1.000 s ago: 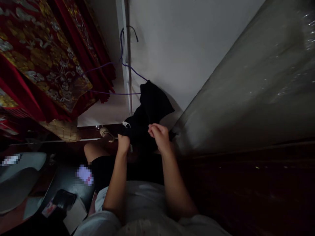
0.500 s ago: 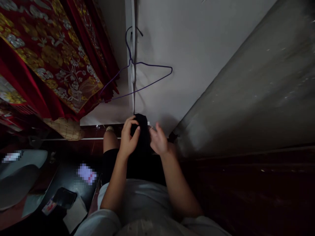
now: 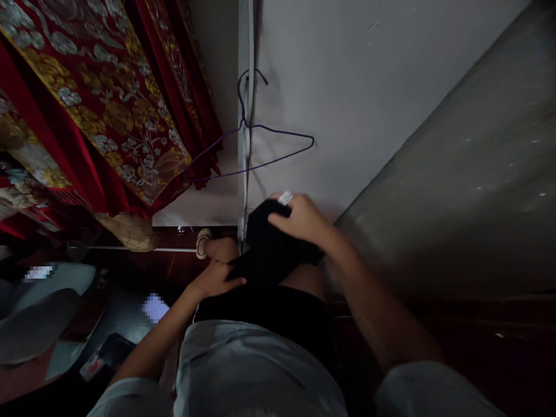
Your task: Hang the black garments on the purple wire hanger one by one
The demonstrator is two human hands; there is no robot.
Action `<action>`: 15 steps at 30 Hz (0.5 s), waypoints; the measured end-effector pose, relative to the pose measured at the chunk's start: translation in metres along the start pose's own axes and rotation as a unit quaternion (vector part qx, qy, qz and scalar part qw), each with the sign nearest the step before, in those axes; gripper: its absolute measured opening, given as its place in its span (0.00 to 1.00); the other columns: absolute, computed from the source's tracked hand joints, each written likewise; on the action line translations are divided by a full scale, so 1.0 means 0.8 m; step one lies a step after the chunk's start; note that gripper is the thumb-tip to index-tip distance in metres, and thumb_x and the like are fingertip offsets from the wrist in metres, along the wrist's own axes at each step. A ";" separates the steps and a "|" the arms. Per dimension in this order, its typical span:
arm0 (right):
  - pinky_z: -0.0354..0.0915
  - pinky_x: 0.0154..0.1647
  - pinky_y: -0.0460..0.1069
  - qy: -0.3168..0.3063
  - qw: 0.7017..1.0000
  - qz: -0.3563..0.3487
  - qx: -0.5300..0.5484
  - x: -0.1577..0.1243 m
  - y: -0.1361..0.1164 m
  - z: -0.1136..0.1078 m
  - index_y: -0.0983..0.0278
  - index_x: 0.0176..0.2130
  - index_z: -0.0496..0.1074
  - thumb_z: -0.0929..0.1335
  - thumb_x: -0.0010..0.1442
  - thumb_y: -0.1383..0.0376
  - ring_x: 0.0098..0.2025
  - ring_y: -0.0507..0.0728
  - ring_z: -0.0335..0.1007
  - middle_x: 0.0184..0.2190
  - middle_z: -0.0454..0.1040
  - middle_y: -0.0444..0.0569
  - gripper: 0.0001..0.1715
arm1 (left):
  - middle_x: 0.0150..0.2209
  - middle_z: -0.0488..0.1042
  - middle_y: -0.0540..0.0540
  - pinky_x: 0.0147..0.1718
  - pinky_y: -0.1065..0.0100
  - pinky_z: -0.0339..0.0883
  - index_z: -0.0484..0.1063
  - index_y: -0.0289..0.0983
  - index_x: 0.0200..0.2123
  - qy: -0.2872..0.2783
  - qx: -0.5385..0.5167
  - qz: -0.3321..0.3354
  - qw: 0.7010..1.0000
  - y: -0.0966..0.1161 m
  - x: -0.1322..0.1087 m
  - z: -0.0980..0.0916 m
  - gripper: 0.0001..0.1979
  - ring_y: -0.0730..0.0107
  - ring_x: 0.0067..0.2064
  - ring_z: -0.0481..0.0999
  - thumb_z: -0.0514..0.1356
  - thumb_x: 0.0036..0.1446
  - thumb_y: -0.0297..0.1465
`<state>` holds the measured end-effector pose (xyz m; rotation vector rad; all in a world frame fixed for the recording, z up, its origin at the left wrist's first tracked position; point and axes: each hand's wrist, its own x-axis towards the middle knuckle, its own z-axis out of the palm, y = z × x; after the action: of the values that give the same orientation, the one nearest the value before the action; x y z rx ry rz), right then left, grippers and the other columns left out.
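Observation:
A black piece of clothing (image 3: 267,246) hangs bunched over my lap, its exact kind unclear in the dim light. My right hand (image 3: 306,220) grips it at the upper edge, thumb on the near side. Beside those fingers a small white label (image 3: 285,198) sticks up. Lower down on the left, my left hand (image 3: 215,279) pinches a stretched-out part of the same cloth, close to my knee. Above both hands a purple wire hanger (image 3: 278,132) hangs bare.
Red cloth with gold and silver embroidery (image 3: 130,116) drapes at the upper left. A pale wall (image 3: 347,87) lies ahead, with a grey panel (image 3: 469,185) at right. On the left, a dark surface (image 3: 125,307) bears a lit phone (image 3: 155,308); a grey chair (image 3: 39,324) stands beyond.
My hands have moved apart, the right up and rightward to the cloth's upper edge, the left down and leftward. The black clothing is now spread wider. My view has shifted slightly.

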<state>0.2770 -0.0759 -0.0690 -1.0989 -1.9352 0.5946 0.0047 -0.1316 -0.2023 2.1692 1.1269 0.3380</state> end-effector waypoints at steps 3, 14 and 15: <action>0.71 0.51 0.57 0.145 0.989 -0.006 -0.029 0.050 0.023 -0.006 0.61 0.51 0.72 0.70 0.56 0.66 0.44 0.62 0.76 0.41 0.78 0.52 0.22 | 0.34 0.80 0.41 0.44 0.61 0.72 0.78 0.36 0.37 0.081 0.082 -0.006 0.993 -0.001 -0.004 -0.029 0.16 0.58 0.38 0.80 0.57 0.71 0.40; 0.70 0.45 0.55 0.110 0.990 0.081 -0.043 0.119 0.138 -0.007 0.60 0.26 0.66 0.65 0.58 0.65 0.38 0.61 0.72 0.25 0.71 0.48 0.09 | 0.35 0.79 0.39 0.49 0.62 0.68 0.80 0.36 0.37 0.173 0.268 -0.116 0.941 -0.006 0.040 -0.198 0.16 0.56 0.43 0.77 0.53 0.71 0.35; 0.69 0.43 0.55 0.119 0.988 0.080 -0.051 0.113 0.137 -0.014 0.60 0.24 0.63 0.66 0.57 0.65 0.35 0.61 0.71 0.23 0.67 0.47 0.11 | 0.37 0.80 0.38 0.50 0.61 0.68 0.80 0.36 0.41 0.181 0.251 -0.125 0.943 -0.010 0.047 -0.205 0.16 0.57 0.44 0.78 0.53 0.70 0.34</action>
<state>0.3124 0.0581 -0.1032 -1.3356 -1.6971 0.4307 -0.0602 -0.0268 -0.0876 2.4129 1.8433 0.3757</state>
